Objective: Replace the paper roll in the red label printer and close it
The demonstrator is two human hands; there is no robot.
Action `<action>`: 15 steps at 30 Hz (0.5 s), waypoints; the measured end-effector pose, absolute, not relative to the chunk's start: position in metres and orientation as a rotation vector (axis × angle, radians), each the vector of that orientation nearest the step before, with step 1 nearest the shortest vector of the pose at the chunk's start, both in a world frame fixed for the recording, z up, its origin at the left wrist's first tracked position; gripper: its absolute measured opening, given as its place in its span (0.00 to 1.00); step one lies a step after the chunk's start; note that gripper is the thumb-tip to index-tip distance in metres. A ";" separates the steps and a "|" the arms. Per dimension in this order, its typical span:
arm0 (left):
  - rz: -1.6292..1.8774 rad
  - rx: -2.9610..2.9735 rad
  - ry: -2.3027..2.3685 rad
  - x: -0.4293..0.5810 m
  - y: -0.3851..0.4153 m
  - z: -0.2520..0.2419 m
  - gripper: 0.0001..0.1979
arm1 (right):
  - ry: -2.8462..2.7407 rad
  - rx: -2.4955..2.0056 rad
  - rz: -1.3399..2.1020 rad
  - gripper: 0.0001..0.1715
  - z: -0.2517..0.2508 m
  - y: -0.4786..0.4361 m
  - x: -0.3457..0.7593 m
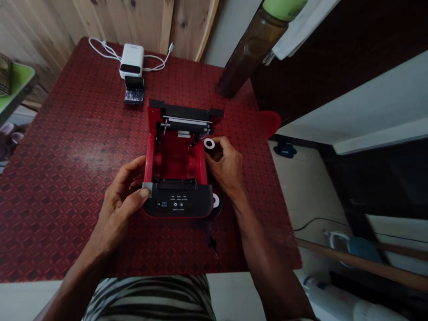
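Observation:
A red and black label printer (179, 200) sits on the patterned red table (83, 138), its lid (187, 113) raised and its red inner bay exposed. My left hand (122, 196) grips the printer's left side, thumb on the front left corner of the black panel. Beside the right wall, my right hand (225, 165) is closed, with thumb and fingers at a small roll with a white ring end (209, 143). Another white-cored roll (216, 201) lies against the printer's front right corner, partly hidden by it.
A white device (132, 60) with a cable and a dark strip stands at the back left. A tall brown bottle with a green cap (252, 47) is at the back right. A small black item (212, 243) lies near the front edge.

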State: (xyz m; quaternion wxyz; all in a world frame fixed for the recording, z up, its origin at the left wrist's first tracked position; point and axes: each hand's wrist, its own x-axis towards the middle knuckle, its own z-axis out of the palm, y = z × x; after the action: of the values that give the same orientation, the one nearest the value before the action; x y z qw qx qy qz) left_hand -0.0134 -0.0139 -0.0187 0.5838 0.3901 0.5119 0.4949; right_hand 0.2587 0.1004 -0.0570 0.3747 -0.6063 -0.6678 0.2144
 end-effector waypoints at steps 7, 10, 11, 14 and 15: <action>1.173 0.899 1.239 -0.011 -0.015 -0.015 0.29 | -1.677 -1.590 0.628 0.24 -0.050 0.088 0.272; 1.167 0.917 1.229 -0.012 -0.015 -0.016 0.28 | -1.601 -1.656 0.653 0.23 -0.039 0.061 0.287; 1.166 0.919 1.228 -0.012 -0.015 -0.017 0.28 | -1.582 -1.675 0.671 0.19 -0.034 0.049 0.292; 1.174 0.927 1.230 -0.013 -0.014 -0.018 0.28 | -1.590 -1.702 0.876 0.10 -0.020 0.013 0.303; 1.184 0.933 1.227 -0.013 -0.014 -0.018 0.28 | -1.612 -1.684 0.968 0.09 -0.016 0.002 0.304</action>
State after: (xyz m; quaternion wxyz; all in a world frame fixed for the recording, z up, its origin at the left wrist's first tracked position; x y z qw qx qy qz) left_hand -0.0128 -0.0139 -0.0180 0.5636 0.3966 0.5215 0.5031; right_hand 0.3037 0.0021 -0.0165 0.3039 -0.6355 -0.6084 0.3655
